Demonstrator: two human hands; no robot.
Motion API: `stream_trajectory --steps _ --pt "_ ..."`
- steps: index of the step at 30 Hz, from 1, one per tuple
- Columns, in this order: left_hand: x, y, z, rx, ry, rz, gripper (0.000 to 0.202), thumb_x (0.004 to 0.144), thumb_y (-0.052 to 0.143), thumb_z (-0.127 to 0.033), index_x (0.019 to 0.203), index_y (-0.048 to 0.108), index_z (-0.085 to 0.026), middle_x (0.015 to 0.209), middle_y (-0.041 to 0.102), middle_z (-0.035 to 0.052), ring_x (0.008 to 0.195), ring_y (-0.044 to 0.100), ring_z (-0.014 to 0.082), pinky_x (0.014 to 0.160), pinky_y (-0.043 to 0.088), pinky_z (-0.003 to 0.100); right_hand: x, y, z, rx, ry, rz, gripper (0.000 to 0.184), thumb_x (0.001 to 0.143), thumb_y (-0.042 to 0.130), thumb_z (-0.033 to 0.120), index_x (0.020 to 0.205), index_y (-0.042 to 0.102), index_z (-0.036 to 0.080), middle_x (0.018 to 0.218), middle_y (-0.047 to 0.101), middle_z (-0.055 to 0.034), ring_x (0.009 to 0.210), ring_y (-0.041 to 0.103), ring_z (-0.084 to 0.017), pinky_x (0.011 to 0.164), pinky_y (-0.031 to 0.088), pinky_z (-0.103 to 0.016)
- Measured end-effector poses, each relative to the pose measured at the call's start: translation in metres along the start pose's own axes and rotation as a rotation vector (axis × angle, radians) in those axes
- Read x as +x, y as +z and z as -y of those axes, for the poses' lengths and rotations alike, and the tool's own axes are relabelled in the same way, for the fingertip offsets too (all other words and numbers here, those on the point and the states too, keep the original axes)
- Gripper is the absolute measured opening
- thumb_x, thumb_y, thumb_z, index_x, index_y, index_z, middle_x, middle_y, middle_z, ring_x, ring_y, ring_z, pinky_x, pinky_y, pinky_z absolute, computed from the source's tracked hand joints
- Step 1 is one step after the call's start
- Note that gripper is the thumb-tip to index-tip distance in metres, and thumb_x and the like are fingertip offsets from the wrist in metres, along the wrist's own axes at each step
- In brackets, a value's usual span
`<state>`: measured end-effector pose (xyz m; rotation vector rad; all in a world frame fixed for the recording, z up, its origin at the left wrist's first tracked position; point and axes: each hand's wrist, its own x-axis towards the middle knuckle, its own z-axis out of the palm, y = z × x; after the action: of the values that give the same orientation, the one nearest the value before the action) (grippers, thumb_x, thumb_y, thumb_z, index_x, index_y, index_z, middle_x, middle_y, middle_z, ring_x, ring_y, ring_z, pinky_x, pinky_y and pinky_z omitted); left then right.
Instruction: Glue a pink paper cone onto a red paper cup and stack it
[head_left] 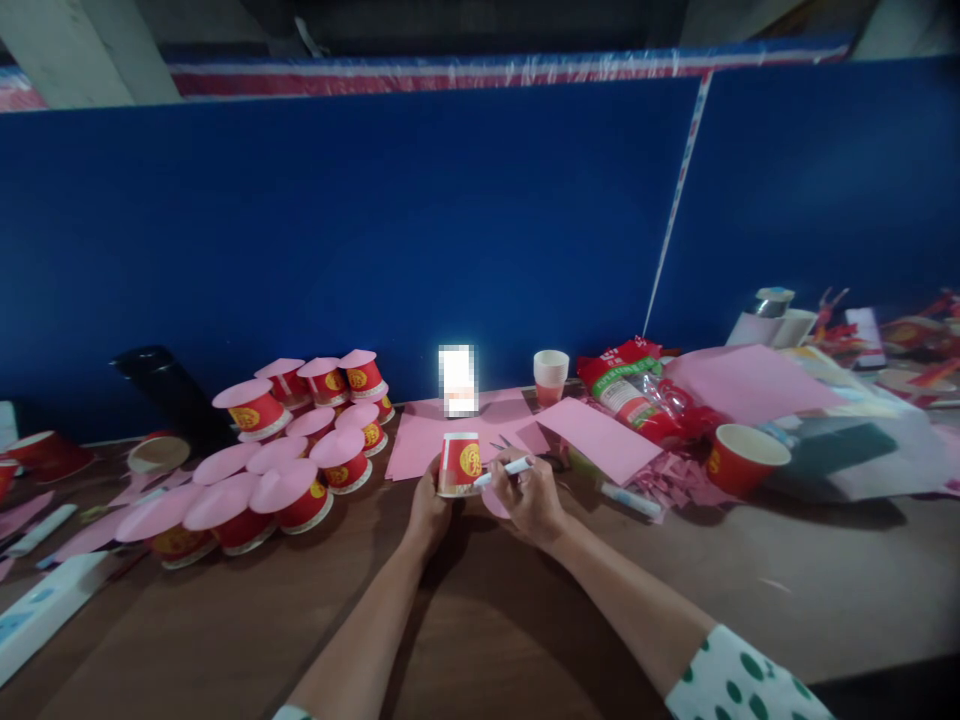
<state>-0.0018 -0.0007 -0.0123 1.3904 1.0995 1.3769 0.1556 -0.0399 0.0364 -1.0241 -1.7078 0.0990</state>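
One red cup (459,465) with a gold emblem stands in front of the person at the middle of the bench (645,620), its narrower end seemingly up. The left hand (430,505) curls around the cup's left side, holding it. The right hand (529,500) is closed, fingers pinching a white pen-like tube (502,473) whose tip meets or nearly meets the cup's right side; I can't tell which. A pink paper disc (495,502) shows partly beneath the right hand.

Judging by the cluster of disc-topped cups (292,495) to the left, about a dozen are done; the one in hand has no disc on top, so it looks unfinished. More appears to be left: a loose red cup (742,460) at right, pale stacked cups (551,372) at the back, and uncut-looking pink sheets (420,440) behind the hands, with scissors (504,442) near them.

For movement, bare brown surface lies between the forearms and out to both sides, giving the elbows room. Leftward the space tightens at the cluster, with a white power strip (49,610) nearer the person. Rightward, paper scraps (671,485) and a red-and-green bag (626,385) crowd the back. A blue panel (375,220) walls off the far edge; the near edge shows at lower right, dark beyond.
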Motion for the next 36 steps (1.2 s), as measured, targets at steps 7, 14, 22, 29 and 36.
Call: stream_trajectory --steps 7,14,22,29,36 --pt "-0.0001 -0.0012 -0.0005 0.023 0.035 0.005 0.045 0.064 0.064 -0.026 0.107 0.058 -0.014 0.096 0.068 0.0079 0.084 0.063 0.0217 0.072 0.049 0.030 0.0000 0.0001 -0.0024 -0.010 -0.017 0.030 0.022 0.087 0.043 0.025 0.066 0.050 0.020 0.061 0.058 -0.0022 0.056 0.054 -0.014 0.058 0.041 -0.024" --pt "-0.0003 -0.0026 0.0008 0.024 0.020 0.005 0.047 0.064 0.064 -0.026 0.109 0.057 -0.014 0.097 0.068 0.0075 0.084 0.063 0.0213 0.073 0.049 0.030 0.0008 -0.0010 -0.0022 -0.033 -0.047 0.055 0.021 0.086 0.043 0.024 0.068 0.052 0.019 0.061 0.058 -0.0011 0.054 0.054 -0.013 0.056 0.040 -0.023" --pt "0.0001 -0.0031 0.0029 -0.003 0.030 0.004 0.048 0.063 0.063 -0.021 0.110 0.056 -0.014 0.091 0.068 0.0058 0.078 0.062 0.0188 0.069 0.049 0.028 -0.0012 0.0008 -0.0037 -0.049 -0.029 0.040 0.023 0.088 0.041 0.026 0.069 0.051 0.019 0.061 0.059 -0.0019 0.056 0.054 -0.013 0.057 0.040 -0.023" --pt "-0.0011 -0.0022 -0.0006 -0.036 -0.037 0.015 0.048 0.058 0.060 -0.017 0.105 0.058 -0.015 0.094 0.068 0.0065 0.078 0.062 0.0188 0.065 0.048 0.027 -0.0002 -0.0008 -0.0001 -0.028 -0.005 0.015 0.025 0.088 0.041 0.027 0.066 0.050 0.019 0.058 0.055 -0.0011 0.052 0.050 -0.013 0.055 0.039 -0.023" --pt "-0.0024 -0.0015 -0.0034 -0.081 -0.062 0.017 0.050 0.057 0.061 -0.018 0.107 0.058 -0.014 0.088 0.069 0.0057 0.073 0.062 0.0177 0.063 0.047 0.026 0.0003 -0.0015 0.0017 -0.006 0.009 -0.011 0.026 0.087 0.042 0.027 0.065 0.050 0.019 0.054 0.053 -0.0003 0.051 0.049 -0.012 0.052 0.039 -0.022"
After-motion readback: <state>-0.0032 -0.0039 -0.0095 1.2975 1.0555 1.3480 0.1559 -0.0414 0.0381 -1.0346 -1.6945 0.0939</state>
